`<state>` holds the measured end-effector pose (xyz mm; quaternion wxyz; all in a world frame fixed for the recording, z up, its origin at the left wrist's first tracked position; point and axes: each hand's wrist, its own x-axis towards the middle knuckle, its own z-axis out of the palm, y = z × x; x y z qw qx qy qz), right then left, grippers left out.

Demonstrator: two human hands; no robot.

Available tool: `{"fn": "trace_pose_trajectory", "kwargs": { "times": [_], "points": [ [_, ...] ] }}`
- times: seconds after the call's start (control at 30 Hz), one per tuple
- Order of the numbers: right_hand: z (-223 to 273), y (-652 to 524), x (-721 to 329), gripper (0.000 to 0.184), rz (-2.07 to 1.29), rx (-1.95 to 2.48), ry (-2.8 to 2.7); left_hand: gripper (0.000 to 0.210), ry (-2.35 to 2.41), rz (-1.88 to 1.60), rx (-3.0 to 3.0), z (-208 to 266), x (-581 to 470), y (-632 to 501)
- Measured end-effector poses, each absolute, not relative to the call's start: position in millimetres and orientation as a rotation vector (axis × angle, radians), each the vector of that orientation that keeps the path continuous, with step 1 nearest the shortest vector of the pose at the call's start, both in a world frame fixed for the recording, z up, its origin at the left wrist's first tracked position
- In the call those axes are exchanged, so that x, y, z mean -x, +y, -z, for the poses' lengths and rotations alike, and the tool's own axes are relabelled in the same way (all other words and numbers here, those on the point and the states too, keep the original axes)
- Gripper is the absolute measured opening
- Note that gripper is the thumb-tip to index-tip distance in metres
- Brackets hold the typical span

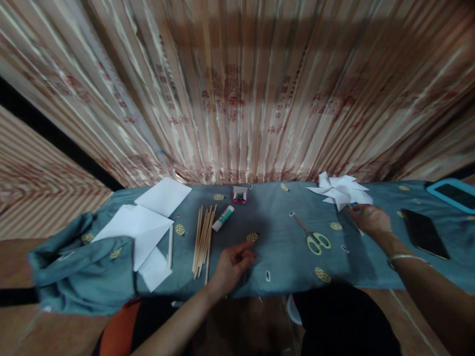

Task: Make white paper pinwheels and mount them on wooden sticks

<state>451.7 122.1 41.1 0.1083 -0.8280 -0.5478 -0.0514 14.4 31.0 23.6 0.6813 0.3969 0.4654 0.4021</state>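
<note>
At the right of the cloth, my right hand (371, 221) pinches the stick of a white paper pinwheel (339, 197). The pinwheel's folded blades spread at the far edge, and my fingers hide most of its stick. Near the middle, my left hand (230, 267) rests low over the cloth, fingers loosely bent and slightly apart, with nothing visible in them. Scissors with pale green handles (313, 241) lie between my hands. Left of my left hand are several thin wooden sticks (203, 242) and a glue stick (223, 218). A small open red box (240, 195) of dark little pieces sits behind.
White paper sheets (148, 227) overlap at the left, beside a pale stick (170, 247) and bunched cloth (85, 269). A dark phone (425, 233) and a blue-framed device (454, 194) lie at the far right. A patterned curtain (237, 99) hangs behind the cloth-covered surface (274, 222).
</note>
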Motion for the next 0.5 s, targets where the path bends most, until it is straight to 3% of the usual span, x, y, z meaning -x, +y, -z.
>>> {"fn": "trace_pose_trajectory", "kwargs": {
  "times": [0.2, 0.4, 0.5],
  "points": [
    [-38, 98, -419, 0.036, 0.18, 2.194, -1.827, 0.037, 1.087, -0.866, -1.112, -19, -6, 18],
    [-22, 67, -322, 0.053, -0.209, 1.882, -1.86, 0.021, 1.141, -0.733, -1.407, -23, 3, 4],
    [-44, 43, -250, 0.048, -0.492, 1.667, -1.882, 0.013, 1.112, -0.685, -1.506, -20, 5, -4]
  ]
}}
